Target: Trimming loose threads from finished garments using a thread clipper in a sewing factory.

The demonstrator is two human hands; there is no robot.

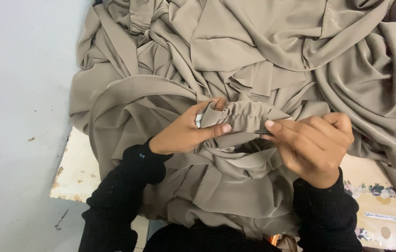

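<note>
A large heap of taupe fabric (254, 51) lies crumpled over a worn table (74, 172) and spreads toward me. My left hand (186, 133) pinches a gathered, elasticated band (244, 116) of this garment between thumb and fingers, with a small white label (199, 120) showing at its edge. My right hand (312, 144) holds the same band a little to the right, and a thin dark tool (263, 133) pokes out from under its fingers; what kind of tool it is I cannot tell. Both arms wear black sleeves.
A pale grey floor (16, 93) fills the left side. The table's cream top is chipped at its left edge, and a flower-patterned patch (380, 205) shows at the lower right. More folds of the cloth hang off to the right.
</note>
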